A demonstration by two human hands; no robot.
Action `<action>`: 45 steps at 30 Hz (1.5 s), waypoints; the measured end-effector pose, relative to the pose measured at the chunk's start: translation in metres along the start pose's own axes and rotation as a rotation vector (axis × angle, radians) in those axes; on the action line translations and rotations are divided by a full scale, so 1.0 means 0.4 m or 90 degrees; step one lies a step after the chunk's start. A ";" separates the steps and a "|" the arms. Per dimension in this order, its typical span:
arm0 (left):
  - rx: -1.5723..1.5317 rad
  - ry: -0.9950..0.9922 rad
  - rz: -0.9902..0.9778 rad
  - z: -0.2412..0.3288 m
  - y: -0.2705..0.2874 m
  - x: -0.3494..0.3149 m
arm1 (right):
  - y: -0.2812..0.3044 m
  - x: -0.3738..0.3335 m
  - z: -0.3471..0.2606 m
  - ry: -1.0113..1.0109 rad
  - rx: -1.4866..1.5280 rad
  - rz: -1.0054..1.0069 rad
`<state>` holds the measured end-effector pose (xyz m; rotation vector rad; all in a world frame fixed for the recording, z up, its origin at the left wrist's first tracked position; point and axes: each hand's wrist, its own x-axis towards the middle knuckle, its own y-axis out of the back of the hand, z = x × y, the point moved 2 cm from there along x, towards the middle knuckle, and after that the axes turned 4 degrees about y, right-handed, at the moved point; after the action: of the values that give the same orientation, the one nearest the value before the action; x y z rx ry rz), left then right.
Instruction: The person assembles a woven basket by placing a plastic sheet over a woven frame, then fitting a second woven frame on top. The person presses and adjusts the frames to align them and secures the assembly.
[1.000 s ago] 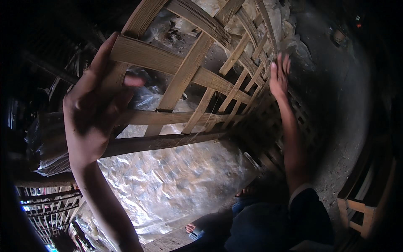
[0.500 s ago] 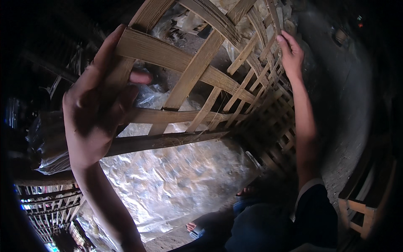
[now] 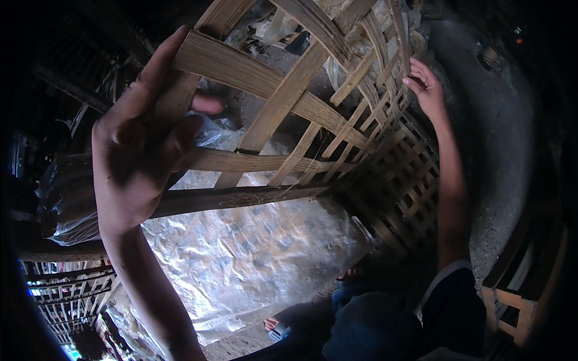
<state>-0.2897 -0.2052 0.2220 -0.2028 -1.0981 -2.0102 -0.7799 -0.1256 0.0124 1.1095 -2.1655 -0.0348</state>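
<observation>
A loosely woven bamboo basket (image 3: 283,96), made of broad flat strips with open gaps, is held up before me. My left hand (image 3: 141,132) is wrapped around strip ends at its left side, with fingertips showing through from behind. At the right side my right hand (image 3: 428,90) pinches a thin upright strip along the edge. The weave is tighter near that hand. Below the basket lies a wrinkled clear plastic sheet (image 3: 247,265), bright with reflected light. A dark wooden bar (image 3: 241,200) runs along the sheet's far edge.
Darker woven lattice (image 3: 415,186) stands beneath my right forearm. A wooden crate-like frame (image 3: 512,307) sits at the lower right, and a slatted bamboo structure (image 3: 69,295) at the lower left. Crumpled plastic (image 3: 72,198) lies left of my left hand. My feet are near the sheet.
My right hand has shifted down and slightly right along the basket's edge. The basket and my left hand have moved a little to the right.
</observation>
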 end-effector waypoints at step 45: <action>-0.164 0.045 -0.036 0.004 0.008 -0.006 | 0.040 0.005 -0.077 -0.008 -0.022 -0.015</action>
<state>-0.2862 -0.2035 0.2239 -0.2339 -0.8081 -2.1904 -0.7740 -0.1084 0.0420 1.1184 -2.1550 -0.0893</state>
